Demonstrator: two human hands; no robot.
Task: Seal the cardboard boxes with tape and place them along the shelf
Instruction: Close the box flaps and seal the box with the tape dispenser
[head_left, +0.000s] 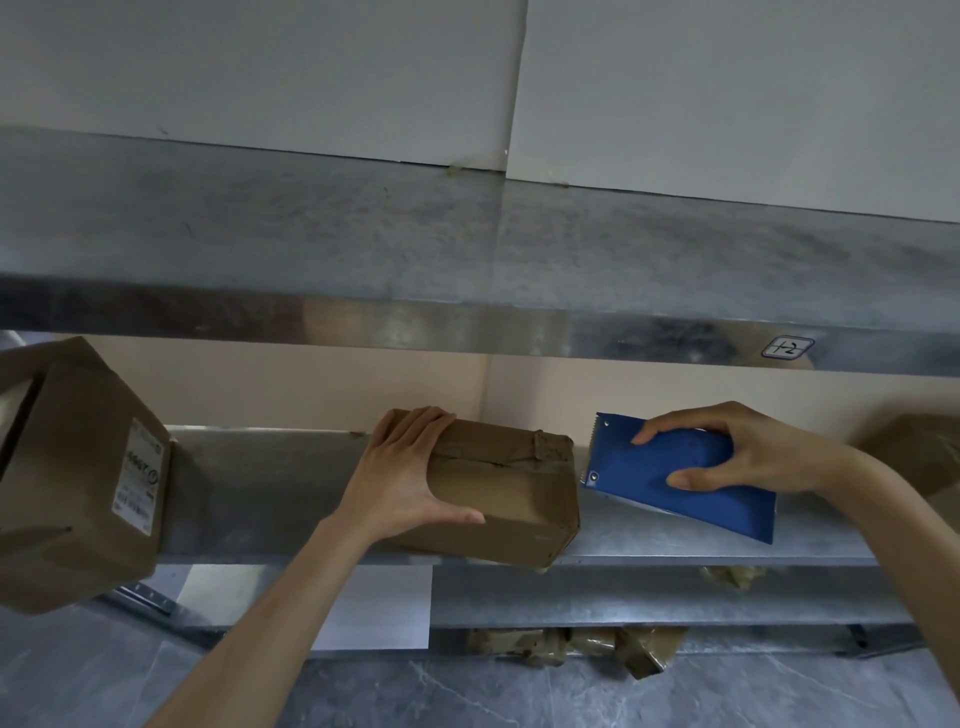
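Note:
A small brown cardboard box (511, 493) with brown tape across its top seam sits on the metal shelf (675, 545), its front corner slightly over the shelf's edge. My left hand (410, 473) grips the box's left end, fingers over the top and thumb on the front face. To its right, my right hand (748, 452) holds a blue tape dispenser (670, 478), its toothed blade pointing toward the box and close to the box's right end.
A larger brown box (78, 478) with a white label stands at the shelf's left. Another brown box (924, 452) shows at the right edge. An upper metal shelf (467, 322) hangs overhead. Crumpled brown tape scraps (597, 649) lie under the shelf on the grey floor.

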